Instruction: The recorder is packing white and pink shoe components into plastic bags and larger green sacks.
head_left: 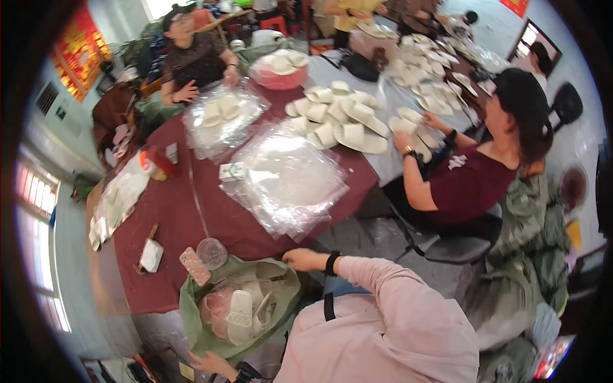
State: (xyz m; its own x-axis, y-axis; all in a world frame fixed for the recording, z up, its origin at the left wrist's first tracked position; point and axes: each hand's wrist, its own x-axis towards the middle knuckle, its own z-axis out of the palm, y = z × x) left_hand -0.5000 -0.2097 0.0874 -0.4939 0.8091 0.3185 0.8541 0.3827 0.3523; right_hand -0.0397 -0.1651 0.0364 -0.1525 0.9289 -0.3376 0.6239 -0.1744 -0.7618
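Note:
A green woven sack [189, 313] stands open in front of me, beside the table's near edge. White slippers [240, 314] and pinkish clear plastic lie inside it. My right hand [306, 260] is closed on the sack's far right rim. My left hand [214, 364] is at the sack's near left edge, its fingers stretched out; any contact with the cloth is hard to make out. A pink blister-like card [195, 266] and a round clear plastic tub [211, 253] lie by the sack's far rim.
On the dark red table [159, 210] lie stacked clear plastic bags [287, 179] and a heap of white slippers [335, 115]. A co-worker in maroon [469, 172] handles slippers at right; another person [195, 60] sits across. Green sacks [523, 255] pile up at right.

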